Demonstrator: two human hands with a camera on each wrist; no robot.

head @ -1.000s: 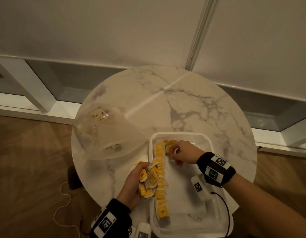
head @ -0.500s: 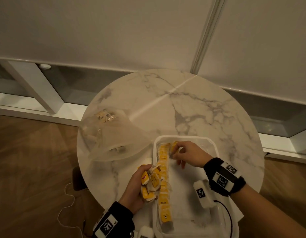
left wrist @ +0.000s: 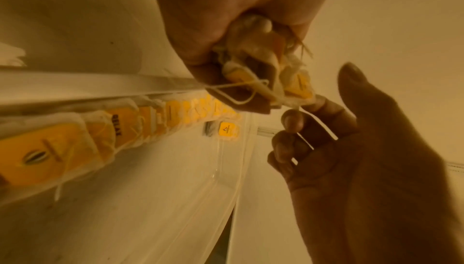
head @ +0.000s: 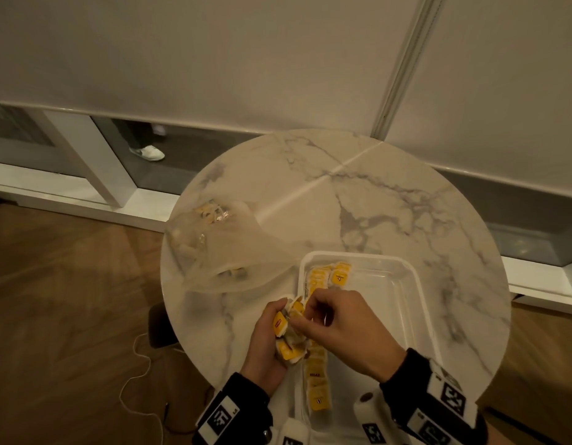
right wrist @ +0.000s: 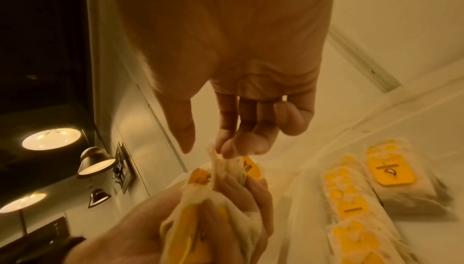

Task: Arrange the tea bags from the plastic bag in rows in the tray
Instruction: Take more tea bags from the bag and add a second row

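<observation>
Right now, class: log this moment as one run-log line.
left hand: holds tea bags | right hand: pinching one | tray: one row, second begun

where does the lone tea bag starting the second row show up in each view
head: the lone tea bag lies at the tray's far end, right of the long row.
left wrist: lone tea bag, centre, just below the row's far end.
right wrist: lone tea bag, right edge, right of the row.
shared landmark: the long row of yellow-tagged bags.
</observation>
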